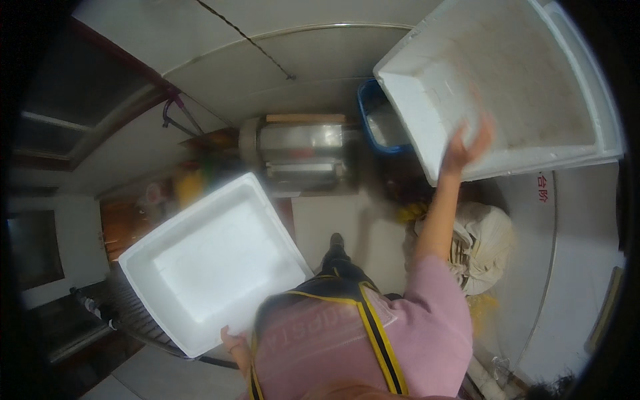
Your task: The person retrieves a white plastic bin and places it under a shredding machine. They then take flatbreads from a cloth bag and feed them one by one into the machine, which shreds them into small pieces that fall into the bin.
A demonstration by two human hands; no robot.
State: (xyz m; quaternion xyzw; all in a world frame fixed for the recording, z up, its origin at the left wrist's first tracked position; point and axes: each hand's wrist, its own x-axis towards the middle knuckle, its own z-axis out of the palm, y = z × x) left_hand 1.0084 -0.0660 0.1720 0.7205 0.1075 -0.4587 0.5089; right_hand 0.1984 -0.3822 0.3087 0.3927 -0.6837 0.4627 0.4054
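Note:
My left hand (234, 341) grips the lower rim of an empty white foam box (215, 260), which is tilted at my left side with its open top towards me. My right hand (467, 142) is raised to the upper right, blurred, with its fingers apart. It lies in front of a larger white foam box (520, 75), whose inside has brownish stains; whether the fingers touch it I cannot tell. Behind that large box another pale rim shows at the far right.
A blue plastic basket (366, 120) stands beside the large box, near a metal machine (302, 150). On the right lies a pale cloth sack (482, 245). A rack with a dark metal rim (145, 335) is beneath the left box. A twisted cord (245, 37) hangs ahead.

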